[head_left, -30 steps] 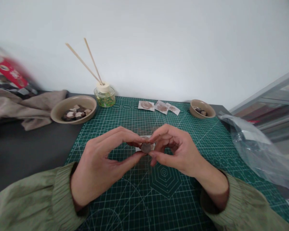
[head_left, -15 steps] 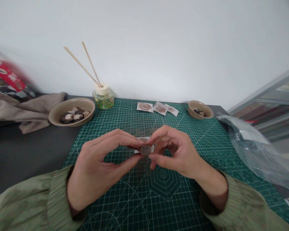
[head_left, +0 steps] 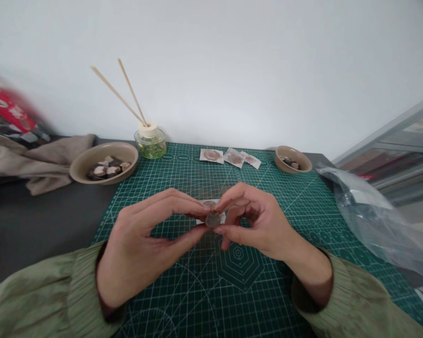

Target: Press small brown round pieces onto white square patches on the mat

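- Two thumb-and-finger pinches, by left hand (head_left: pixel 136 234) and right hand (head_left: pixel 264 223), held the grey disc (head_left: pixel 213 220) at its edges, the palms arched wide.
- The disc was above the green mat (head_left: pixel 183 295), in front of a white paper (head_left: pixel 223 218).
- Three similar papers (head_left: pixel 212 156) lay farther back, between two bowls (head_left: pixel 76 170).

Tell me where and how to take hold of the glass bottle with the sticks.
Best grip the glass bottle around its round body, below the pale collar, coming from the front right. It stands upright with the wall behind it; the sticks lean out leftward and the larger bowl sits on that side, so the left looks more awkward.
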Motion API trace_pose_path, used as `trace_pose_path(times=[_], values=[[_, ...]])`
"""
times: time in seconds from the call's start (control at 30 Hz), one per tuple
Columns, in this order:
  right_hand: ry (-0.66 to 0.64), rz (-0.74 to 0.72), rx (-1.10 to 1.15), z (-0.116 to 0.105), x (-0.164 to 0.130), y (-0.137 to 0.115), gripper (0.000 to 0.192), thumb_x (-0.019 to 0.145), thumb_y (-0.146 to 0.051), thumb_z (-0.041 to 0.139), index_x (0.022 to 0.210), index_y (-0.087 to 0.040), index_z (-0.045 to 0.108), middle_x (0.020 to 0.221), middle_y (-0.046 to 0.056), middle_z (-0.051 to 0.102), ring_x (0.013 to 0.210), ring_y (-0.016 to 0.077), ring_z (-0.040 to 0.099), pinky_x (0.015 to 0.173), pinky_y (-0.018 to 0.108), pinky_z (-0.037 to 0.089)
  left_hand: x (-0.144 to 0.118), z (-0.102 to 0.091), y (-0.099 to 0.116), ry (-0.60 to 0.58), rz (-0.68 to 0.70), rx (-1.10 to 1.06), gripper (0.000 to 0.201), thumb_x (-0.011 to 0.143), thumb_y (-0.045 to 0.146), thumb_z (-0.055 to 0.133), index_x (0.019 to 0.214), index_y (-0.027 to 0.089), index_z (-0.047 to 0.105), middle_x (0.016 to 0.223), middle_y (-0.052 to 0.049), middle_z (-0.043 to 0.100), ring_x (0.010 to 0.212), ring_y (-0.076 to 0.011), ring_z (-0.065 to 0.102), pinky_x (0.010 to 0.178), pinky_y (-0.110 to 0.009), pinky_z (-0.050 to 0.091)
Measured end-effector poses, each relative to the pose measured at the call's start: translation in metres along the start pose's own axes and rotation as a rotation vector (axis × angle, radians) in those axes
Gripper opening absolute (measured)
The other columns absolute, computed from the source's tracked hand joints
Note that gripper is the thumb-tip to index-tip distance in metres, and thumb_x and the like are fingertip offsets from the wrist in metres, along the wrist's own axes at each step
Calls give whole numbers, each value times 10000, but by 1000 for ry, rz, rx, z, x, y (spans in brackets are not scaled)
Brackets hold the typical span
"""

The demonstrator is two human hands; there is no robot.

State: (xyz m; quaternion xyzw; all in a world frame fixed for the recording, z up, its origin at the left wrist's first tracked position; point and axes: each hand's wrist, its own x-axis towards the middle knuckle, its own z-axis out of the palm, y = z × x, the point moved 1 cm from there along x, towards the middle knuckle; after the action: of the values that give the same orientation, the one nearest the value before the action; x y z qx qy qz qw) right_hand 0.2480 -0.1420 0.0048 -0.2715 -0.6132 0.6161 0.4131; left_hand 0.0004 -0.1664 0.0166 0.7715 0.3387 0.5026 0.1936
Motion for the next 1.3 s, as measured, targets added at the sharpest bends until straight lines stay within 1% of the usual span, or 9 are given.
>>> trace_pose_path(times=[0.17, 0.4, 0.53, 0.63, 0.73, 0.87, 1.0, 1.13, 1.3], values=[[5, -6, -9, 1, 0, -1, 475, 825, -205, 1165, 1174, -242, 844, 980, 12, 928, 654, 200, 897, 532, 220, 647, -1, 0, 0, -9, 15, 13, 91, 1094, 247, 880, 1135, 307, 826, 1062, 28, 908, 930, -158, 891, 829, -261, 755], [-8, -27, 39, 1, 0, -2, 494, 815, -46, 1125, 1171, -255, 855, 1007, -11, 939, 652, 162, 897, 567, 167, 650, -1, 0, -2, -14, 22, 17, 96, 1106, 249, 875, 1159, 307, 820, 1089, 43, 908, 970, -132, 884, 869, -229, 735], [-5, -17, 44, 1, 0, -2, 497, 804, -55, 1134, 1169, -247, 856, 1034, 3, 944, 649, 172, 897, 553, 180, 659, -1, 0, -2, -10, 19, 15, 101, 1101, 246, 877, 1157, 309, 822, 1084, 47, 907, 962, -130, 883, 862, -226, 733], [-5, -17, 47, 1, 1, -2, 500, 807, -32, 1124, 1168, -243, 851, 1058, 0, 944, 651, 156, 896, 563, 161, 659, -1, 0, -2, -16, 23, 22, 92, 1101, 249, 877, 1150, 306, 824, 1078, 44, 907, 957, -134, 887, 862, -225, 735], [-22, -25, 62, 1, 1, -1, 525, 808, 21, 1100, 1180, -253, 852, 959, -40, 916, 647, 144, 894, 578, 134, 651, -1, 0, -3, -16, 28, 28, 66, 1117, 268, 863, 1151, 304, 819, 1083, 52, 905, 956, -116, 883, 869, -198, 724], [-19, -34, 92, 2, 3, 1, 518, 802, 30, 1095, 1164, -250, 853, 838, -77, 860, 624, 151, 887, 562, 132, 646, -1, 0, -4, -20, 22, 39, 80, 1114, 257, 864, 1161, 305, 821, 1087, 58, 906, 951, -110, 880, 874, -191, 723], [-16, -26, 89, 2, 3, 0, 501, 797, 10, 1104, 1151, -238, 850, 867, -56, 881, 614, 155, 880, 549, 146, 647, -1, 1, -3, -25, 17, 38, 68, 1119, 260, 856, 1157, 307, 824, 1085, 56, 907, 950, -114, 882, 881, -196, 727], [-7, -9, 90, 2, 3, -1, 486, 799, -25, 1116, 1150, -229, 847, 970, -13, 921, 617, 156, 877, 528, 158, 638, -3, 1, -2, -18, 11, 39, 72, 1115, 254, 858, 1151, 307, 824, 1083, 55, 904, 952, -115, 881, 877, -191, 724], [-18, -20, 91, 2, 3, 1, 477, 829, -31, 1100, 1168, -243, 840, 997, -17, 925, 629, 143, 878, 544, 151, 632, -3, 0, -2, -18, 3, 32, 89, 1113, 252, 860, 1160, 318, 823, 1083, 65, 904, 948, -109, 875, 869, -188, 718]])
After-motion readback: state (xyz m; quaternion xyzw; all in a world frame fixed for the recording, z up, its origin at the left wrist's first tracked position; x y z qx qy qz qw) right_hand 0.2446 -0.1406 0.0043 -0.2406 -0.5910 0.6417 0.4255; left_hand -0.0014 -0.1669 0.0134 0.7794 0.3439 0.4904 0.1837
